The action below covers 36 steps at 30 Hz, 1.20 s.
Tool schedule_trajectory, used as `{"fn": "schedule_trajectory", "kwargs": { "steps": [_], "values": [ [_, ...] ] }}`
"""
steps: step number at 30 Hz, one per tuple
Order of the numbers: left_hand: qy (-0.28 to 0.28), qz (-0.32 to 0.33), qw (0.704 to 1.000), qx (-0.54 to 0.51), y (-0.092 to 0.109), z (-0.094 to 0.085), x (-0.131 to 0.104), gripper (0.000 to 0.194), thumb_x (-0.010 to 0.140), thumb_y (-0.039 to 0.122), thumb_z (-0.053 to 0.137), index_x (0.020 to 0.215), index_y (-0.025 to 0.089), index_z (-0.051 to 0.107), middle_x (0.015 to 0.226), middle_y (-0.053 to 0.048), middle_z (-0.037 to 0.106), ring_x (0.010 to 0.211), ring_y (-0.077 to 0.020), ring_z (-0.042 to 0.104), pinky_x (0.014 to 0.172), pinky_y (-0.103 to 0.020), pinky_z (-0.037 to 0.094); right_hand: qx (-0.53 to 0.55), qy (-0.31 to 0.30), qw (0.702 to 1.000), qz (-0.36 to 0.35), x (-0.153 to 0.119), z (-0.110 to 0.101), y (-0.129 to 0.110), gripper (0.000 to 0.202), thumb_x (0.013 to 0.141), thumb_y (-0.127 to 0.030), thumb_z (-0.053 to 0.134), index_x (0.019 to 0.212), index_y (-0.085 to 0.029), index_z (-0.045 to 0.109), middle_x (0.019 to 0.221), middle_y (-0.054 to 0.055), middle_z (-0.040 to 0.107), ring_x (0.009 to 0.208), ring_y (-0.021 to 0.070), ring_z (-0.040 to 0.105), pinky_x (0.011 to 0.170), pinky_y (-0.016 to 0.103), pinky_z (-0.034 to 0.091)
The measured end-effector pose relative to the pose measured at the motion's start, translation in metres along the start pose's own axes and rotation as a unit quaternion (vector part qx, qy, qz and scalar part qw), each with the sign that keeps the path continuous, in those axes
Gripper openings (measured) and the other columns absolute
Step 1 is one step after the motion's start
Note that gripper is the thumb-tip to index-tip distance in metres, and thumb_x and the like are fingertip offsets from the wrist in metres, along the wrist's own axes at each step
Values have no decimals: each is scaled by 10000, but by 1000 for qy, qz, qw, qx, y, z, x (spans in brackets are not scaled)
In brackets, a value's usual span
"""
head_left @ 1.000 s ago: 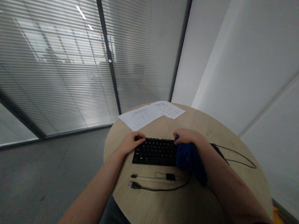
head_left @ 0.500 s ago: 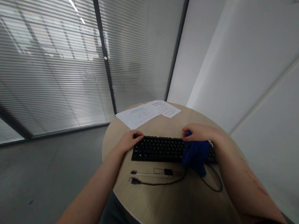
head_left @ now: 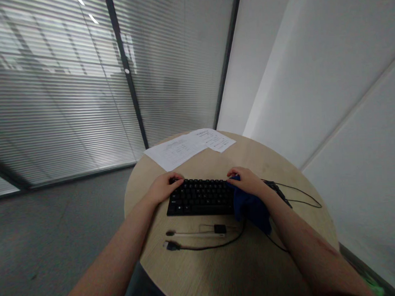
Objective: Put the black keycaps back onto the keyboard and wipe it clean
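A black keyboard (head_left: 202, 198) lies flat on the round wooden table (head_left: 203, 276). At its far left corner my left hand (head_left: 166, 185) is closed on the edge, thumb on top and fingers curled behind. My right hand (head_left: 244, 179) pinches a blue cloth (head_left: 251, 209) near the keyboard's far edge. The cloth drapes over the right-hand keys and hangs past the near edge. My right hand, forearm and the cloth hide part of the keyboard's right side.
Nearer me lie a thin brush-like stick (head_left: 196, 233), a small black-ended item (head_left: 220, 228) and a black USB cable (head_left: 202, 248). Printed papers (head_left: 181, 151) rest at the table's far side. Beyond stand a blinds-covered glass partition (head_left: 67, 97) and a white wall (head_left: 339, 94).
My right hand has moved left along the keyboard's far edge, drawing the blue cloth with it. My left hand stays on the corner. The view has shifted slightly.
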State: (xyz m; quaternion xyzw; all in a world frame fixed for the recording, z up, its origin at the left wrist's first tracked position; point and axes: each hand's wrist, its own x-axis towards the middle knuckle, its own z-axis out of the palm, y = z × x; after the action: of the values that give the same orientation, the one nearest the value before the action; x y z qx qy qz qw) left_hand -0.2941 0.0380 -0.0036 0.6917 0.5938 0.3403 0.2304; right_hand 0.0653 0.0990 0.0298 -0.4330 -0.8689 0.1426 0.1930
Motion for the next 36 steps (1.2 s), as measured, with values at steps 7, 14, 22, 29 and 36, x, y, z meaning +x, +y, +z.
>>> {"fn": "schedule_trajectory", "kwargs": {
  "steps": [7,14,22,29,36],
  "values": [
    [-2,1,1000,7,3,-2,0,418,823,583,573,955,232,757,1000,-52,796,963,-287,713,925,-415,521,4,31,993,-111,-8,-13,6,194,741,-63,556,861,-213,585,892,31,621,876,204,582,818,325,446],
    [3,2,1000,7,-2,0,2,430,804,590,584,955,230,767,990,-54,798,949,-280,719,898,-404,538,53,66,984,-158,-9,-24,-3,137,800,-81,564,819,-215,585,878,27,599,855,192,574,805,323,459],
    [-3,-2,1000,16,-1,-1,4,450,800,603,582,963,229,770,997,-60,799,969,-297,713,914,-421,529,-5,58,991,-116,-19,4,-2,157,833,-60,633,870,-202,688,908,52,663,913,205,623,859,337,485],
    [-5,3,1000,17,-2,-2,5,450,813,606,572,982,237,767,1031,-57,801,985,-290,719,936,-418,537,-10,135,985,-107,-25,20,10,190,834,-101,654,977,-213,709,997,74,669,996,238,621,927,397,495],
    [-3,-3,1000,17,0,-3,3,469,800,629,584,987,238,766,1048,-61,805,1012,-301,720,957,-430,540,-51,150,981,-111,-28,21,8,204,759,-43,615,797,-213,721,976,72,666,960,235,616,910,392,485]
  ]
}}
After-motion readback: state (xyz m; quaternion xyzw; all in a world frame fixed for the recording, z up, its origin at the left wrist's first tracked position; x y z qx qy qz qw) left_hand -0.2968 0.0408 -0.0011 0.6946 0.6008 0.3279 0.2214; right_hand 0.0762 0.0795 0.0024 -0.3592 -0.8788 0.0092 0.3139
